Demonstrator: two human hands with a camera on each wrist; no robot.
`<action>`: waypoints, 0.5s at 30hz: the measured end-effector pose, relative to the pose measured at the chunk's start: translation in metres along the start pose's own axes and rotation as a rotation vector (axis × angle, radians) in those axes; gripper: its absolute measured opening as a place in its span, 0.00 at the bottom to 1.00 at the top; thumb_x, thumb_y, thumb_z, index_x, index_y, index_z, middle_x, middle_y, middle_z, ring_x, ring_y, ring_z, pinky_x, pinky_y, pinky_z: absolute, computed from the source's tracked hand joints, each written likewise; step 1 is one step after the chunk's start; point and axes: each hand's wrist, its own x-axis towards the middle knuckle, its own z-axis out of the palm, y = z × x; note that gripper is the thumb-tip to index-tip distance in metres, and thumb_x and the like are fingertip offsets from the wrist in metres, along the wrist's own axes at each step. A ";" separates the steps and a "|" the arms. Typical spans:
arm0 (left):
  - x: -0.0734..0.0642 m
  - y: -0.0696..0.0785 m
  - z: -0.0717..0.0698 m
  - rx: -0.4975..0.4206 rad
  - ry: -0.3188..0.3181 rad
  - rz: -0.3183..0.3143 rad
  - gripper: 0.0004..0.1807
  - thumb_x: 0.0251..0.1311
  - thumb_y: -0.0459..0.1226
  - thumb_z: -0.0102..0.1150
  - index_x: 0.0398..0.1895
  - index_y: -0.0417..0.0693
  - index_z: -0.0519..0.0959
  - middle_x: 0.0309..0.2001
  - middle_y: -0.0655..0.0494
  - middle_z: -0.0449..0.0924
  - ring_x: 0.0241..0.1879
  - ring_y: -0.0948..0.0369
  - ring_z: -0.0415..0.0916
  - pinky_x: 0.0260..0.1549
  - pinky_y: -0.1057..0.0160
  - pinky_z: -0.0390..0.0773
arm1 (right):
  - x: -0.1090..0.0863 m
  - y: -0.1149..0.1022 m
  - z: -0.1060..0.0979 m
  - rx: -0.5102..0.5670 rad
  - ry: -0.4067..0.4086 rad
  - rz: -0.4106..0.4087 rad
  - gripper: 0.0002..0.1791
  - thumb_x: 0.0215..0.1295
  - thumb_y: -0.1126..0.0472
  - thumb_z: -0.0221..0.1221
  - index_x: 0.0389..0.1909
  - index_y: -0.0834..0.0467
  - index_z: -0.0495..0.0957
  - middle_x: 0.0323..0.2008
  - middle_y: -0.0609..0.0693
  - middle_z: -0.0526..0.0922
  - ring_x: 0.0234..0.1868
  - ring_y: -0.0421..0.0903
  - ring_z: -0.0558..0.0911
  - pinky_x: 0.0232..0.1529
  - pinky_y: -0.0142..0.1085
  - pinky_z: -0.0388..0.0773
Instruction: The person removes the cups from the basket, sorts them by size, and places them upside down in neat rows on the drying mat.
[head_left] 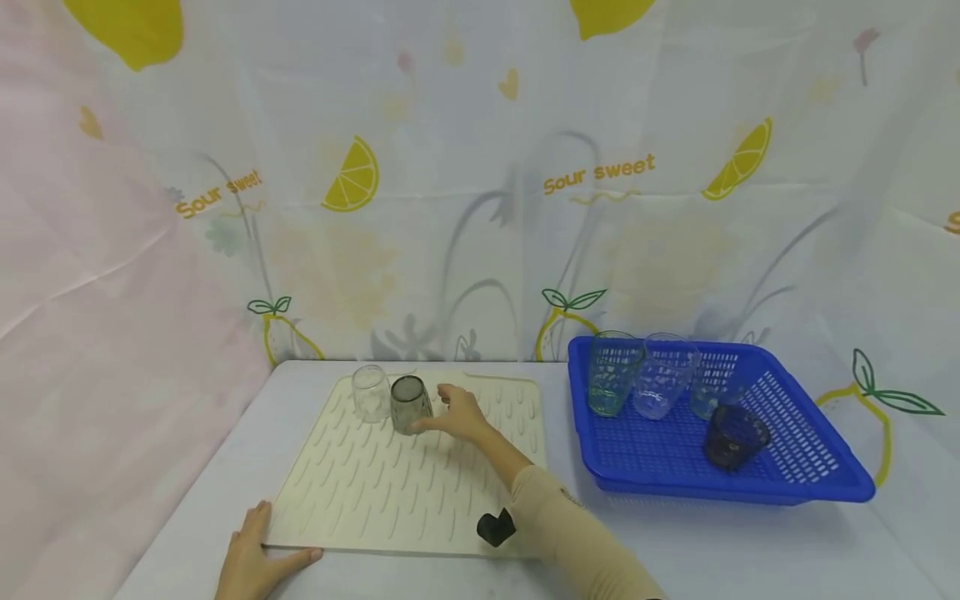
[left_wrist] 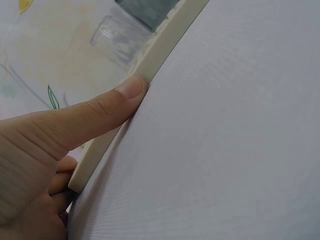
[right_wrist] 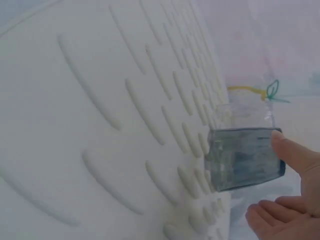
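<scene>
A cream drying mat point(head_left: 405, 483) with raised ridges lies on the table. My left hand point(head_left: 251, 558) holds its near left corner, the thumb point(left_wrist: 131, 87) along the front edge and the fingers at the left edge. Upside down near the mat's far edge stands a grey glass point(head_left: 410, 404). My right hand point(head_left: 461, 417) is beside it, thumb point(right_wrist: 287, 150) touching the glass near its base. The other fingers point(right_wrist: 272, 215) of this hand stay apart from the glass. To the left of the grey glass is a clear glass point(head_left: 370, 393), also upside down.
On the right sits a blue plastic basket point(head_left: 637, 479). It holds a greenish glass point(head_left: 611, 375), a clear glass point(head_left: 662, 379), another pale glass point(head_left: 705, 400) and a dark glass point(head_left: 733, 437). A lemon-print cloth point(head_left: 480, 250) hangs behind the table.
</scene>
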 end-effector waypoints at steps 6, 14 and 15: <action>0.001 -0.002 0.000 0.008 0.008 0.009 0.62 0.41 0.48 0.73 0.66 0.19 0.45 0.66 0.19 0.41 0.67 0.30 0.34 0.66 0.35 0.31 | -0.018 -0.009 -0.019 0.023 -0.008 -0.045 0.42 0.53 0.55 0.69 0.64 0.71 0.62 0.63 0.65 0.68 0.61 0.60 0.71 0.61 0.48 0.71; 0.002 -0.003 0.001 0.008 0.001 -0.005 0.63 0.41 0.48 0.74 0.66 0.19 0.44 0.66 0.20 0.40 0.68 0.31 0.32 0.66 0.35 0.31 | -0.041 -0.009 -0.037 0.089 -0.013 -0.109 0.40 0.54 0.58 0.68 0.64 0.71 0.62 0.62 0.66 0.69 0.62 0.61 0.70 0.62 0.45 0.70; 0.002 -0.003 0.001 0.009 0.002 -0.003 0.63 0.41 0.48 0.74 0.66 0.19 0.44 0.66 0.20 0.40 0.68 0.31 0.32 0.66 0.35 0.31 | -0.043 -0.009 -0.040 0.093 -0.010 -0.120 0.40 0.54 0.58 0.68 0.64 0.71 0.62 0.62 0.66 0.69 0.62 0.60 0.70 0.62 0.45 0.70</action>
